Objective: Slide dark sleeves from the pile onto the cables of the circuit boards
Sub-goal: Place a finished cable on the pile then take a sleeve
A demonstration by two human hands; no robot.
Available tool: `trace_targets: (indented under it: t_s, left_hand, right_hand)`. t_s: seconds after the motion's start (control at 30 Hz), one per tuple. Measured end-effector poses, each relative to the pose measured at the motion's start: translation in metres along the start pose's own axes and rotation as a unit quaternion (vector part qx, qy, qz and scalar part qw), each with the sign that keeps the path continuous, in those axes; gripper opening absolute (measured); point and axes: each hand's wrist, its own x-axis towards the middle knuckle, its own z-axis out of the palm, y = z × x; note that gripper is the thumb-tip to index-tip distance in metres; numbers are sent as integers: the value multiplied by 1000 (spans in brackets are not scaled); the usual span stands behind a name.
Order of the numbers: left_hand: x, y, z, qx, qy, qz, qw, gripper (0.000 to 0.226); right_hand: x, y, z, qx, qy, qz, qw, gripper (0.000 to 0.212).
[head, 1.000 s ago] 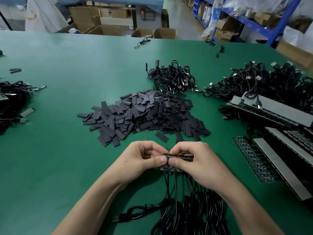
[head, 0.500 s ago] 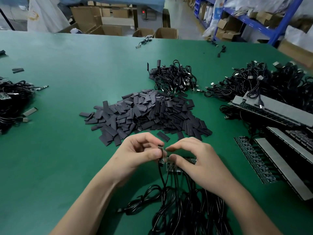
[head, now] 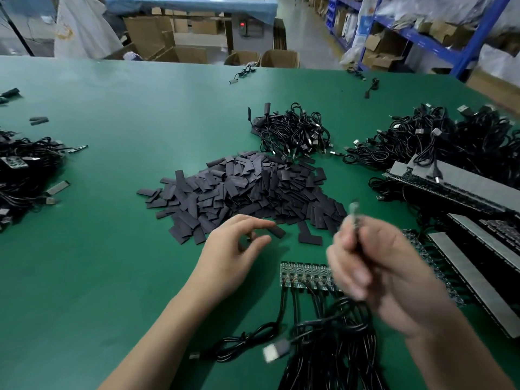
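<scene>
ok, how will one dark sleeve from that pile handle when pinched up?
Probably near weightless: the dark sleeves are small flat strips heaped loosely. Likely fiddly to lift, since strays lie flush on the green table. Neighbours may drag along, as they overlap in the pile.

- The right hand (head: 388,277) is being smeared by motion blur, so its fingers aren't really being shown clearly.
- The cable end (head: 355,212) being gripped in it is getting blurred too, and the plug type can't be told.
- The row of circuit boards (head: 305,274) is being covered at its right end by that hand.
- A loose plug (head: 277,352) is being blurred into a pale smudge.
- The cable bundle (head: 332,364) is being cut off by the bottom edge.
- The board strips (head: 478,190) are being cropped at the right edge.
</scene>
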Motion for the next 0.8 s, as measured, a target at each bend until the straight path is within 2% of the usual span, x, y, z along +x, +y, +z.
trace_targets:
  t_s: [0.1, 0.17, 0.27, 0.37, 0.43, 0.53, 0.6, 0.67, 0.73, 0.8]
  left_hand:
    - [9, 4, 3, 126, -10, 44, 991, 29]
    - [19, 5, 4, 186, 2, 60, 981, 31]
    - [34, 1, 6, 234, -35, 80, 968, 31]
    - [45, -5, 5, 257, -60, 116, 958, 27]
    - [49, -7, 5, 274, -63, 144, 949, 25]
    - [44, -8, 5, 268, -39, 170, 947, 18]
    - [36, -6, 6, 193, -11, 149, 970, 14]
    - [26, -3, 4, 20, -31, 68, 997, 11]
    - [16, 3, -1, -162, -116, 7, 980, 14]
    - [3, 9, -3, -271, -157, -16, 950, 14]
  right_hand:
    - [-2, -27, -10, 20, -2, -18, 1000, 25]
    - [-3, -42, -15, -82, 30, 24, 996, 33]
    - [1, -45, -21, -261, 43, 154, 952, 37]
    - [9, -27, -23, -340, 25, 261, 903, 34]
    - [14, -11, -24, -379, 41, 291, 877, 36]
    - [16, 10, -27, -421, 96, 283, 856, 35]
    - [14, 17, -29, -405, 136, 252, 868, 34]
    - [12, 18, -27, -392, 151, 208, 883, 30]
    - [11, 18, -23, -398, 151, 163, 890, 23]
    - [11, 18, -19, -394, 138, 137, 899, 22]
